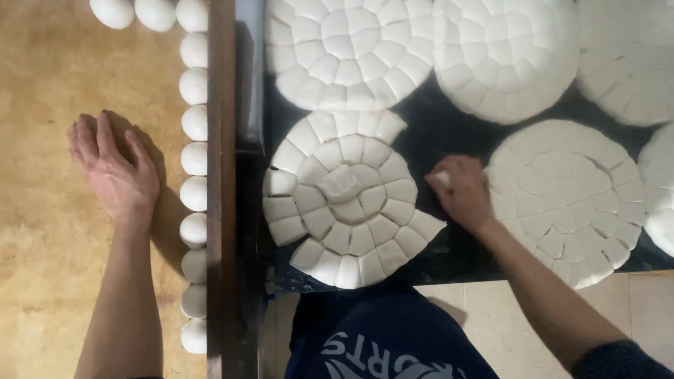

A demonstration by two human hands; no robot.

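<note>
White dough balls (194, 158) line the board; right hand (463, 193) grips a piece, left hand (116, 172) cupped; several cut rounds (344, 200) remain.

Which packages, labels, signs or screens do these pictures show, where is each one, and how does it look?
No package, sign or screen is in view.
Printed clothing: bottom centre, on the person's dark blue garment; large white block letters, partly cut off by the picture's edge.
Everything else is unlabelled: round cut dough discs on a dark surface, a row of white dough balls on a wooden board.
</note>
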